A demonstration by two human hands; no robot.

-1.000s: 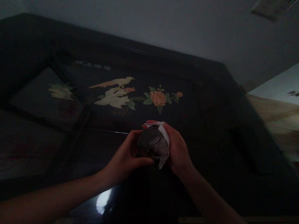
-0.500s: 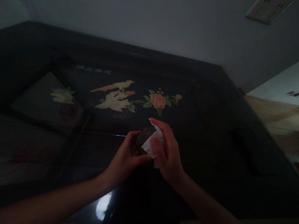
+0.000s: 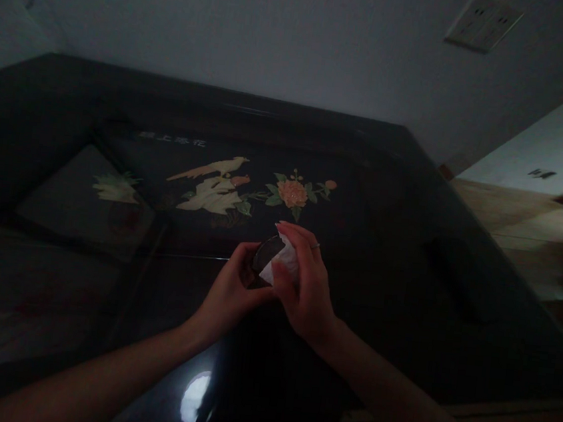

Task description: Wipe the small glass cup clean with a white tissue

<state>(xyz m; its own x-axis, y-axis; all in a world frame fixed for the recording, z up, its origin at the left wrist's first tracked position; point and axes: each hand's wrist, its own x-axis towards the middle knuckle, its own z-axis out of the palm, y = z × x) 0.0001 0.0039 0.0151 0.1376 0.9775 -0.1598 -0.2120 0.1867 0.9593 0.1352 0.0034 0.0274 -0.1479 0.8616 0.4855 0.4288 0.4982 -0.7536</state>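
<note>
Head view: left hand grips a dark round object, right hand pinches crinkled white tissue.

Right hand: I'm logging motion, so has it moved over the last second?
Yes: against the orange flower, the right hand has shifted left, toward the left hand.

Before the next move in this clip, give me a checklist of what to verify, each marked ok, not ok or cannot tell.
1. Left hand holding the dark round object: ok, wrapped around its side.
2. White tissue in the right hand: ok, held over part of the object.
3. Object's upper face fully visible: not ok, tissue covers part.
4. Object clear of the dark tabletop: cannot tell from this angle.
5. Lighting for checking detail: not ok, very dim.
</note>
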